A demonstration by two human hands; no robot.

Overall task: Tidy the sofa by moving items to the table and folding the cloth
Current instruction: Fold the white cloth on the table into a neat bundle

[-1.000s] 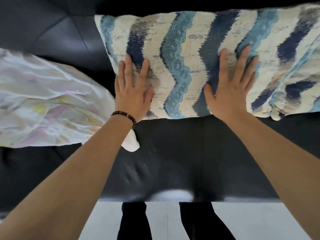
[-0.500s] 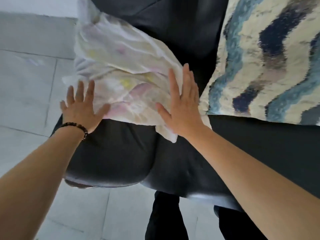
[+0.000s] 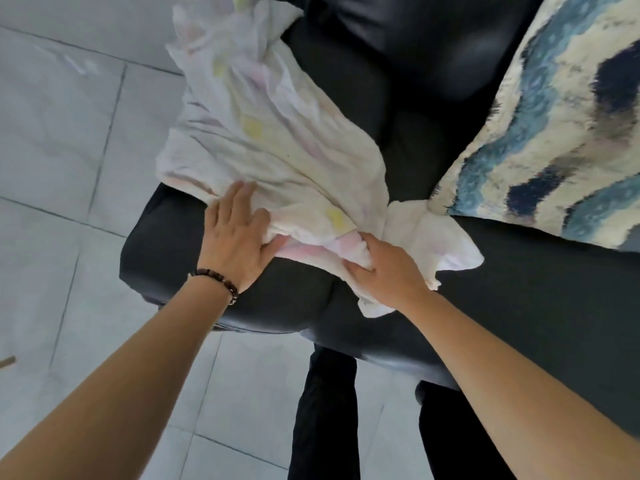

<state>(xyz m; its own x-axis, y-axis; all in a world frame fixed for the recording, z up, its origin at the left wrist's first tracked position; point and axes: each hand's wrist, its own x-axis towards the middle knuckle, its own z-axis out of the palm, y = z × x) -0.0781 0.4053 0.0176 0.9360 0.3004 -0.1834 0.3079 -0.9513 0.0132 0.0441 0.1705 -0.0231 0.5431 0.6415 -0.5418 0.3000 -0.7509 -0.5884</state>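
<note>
- On the seat of the black sofa [image 3: 536, 306], at the end bordering the tiled floor [image 3: 52, 168], lies the cloth [image 3: 277, 143]. It is white with faint pink and yellow patches, and rumpled. Its far part runs up over that end of the sofa and its near corner spills toward the sofa's front edge.
- The left hand [image 3: 239, 237], with a beaded bracelet [image 3: 218, 282] at the wrist, rests on the cloth's near hem. Its fingers are almost straight and close together, pressing the fabric to the sofa seat. The thumb sits against a pink fold, and I cannot tell whether it hooks under it.
- The right hand [image 3: 384, 271] is just toward the sofa's middle from the left. Its fingers are curled into a bunched wad of the cloth and clamped on it.
- A zigzag-patterned cushion [image 3: 554, 133] leans further along the sofa. The cloth's corner lies just beside it (whether they touch is hard to read).
- Handling, as a judgement: this is thin, soft, light fabric with no stiffness. It will slump wherever it is not held and should slide easily on the sofa's smooth surface. Nothing about it looks fragile.
- A fistful from the middle would only drag a lump. A better hold is two neighbouring corners or a straight hem, one pinched in each hand. Lifted clear of the sofa seat, the cloth can hang flat before the first fold.
- Folding looks not yet begun, since the cloth lies crumpled and unfolded.
</note>
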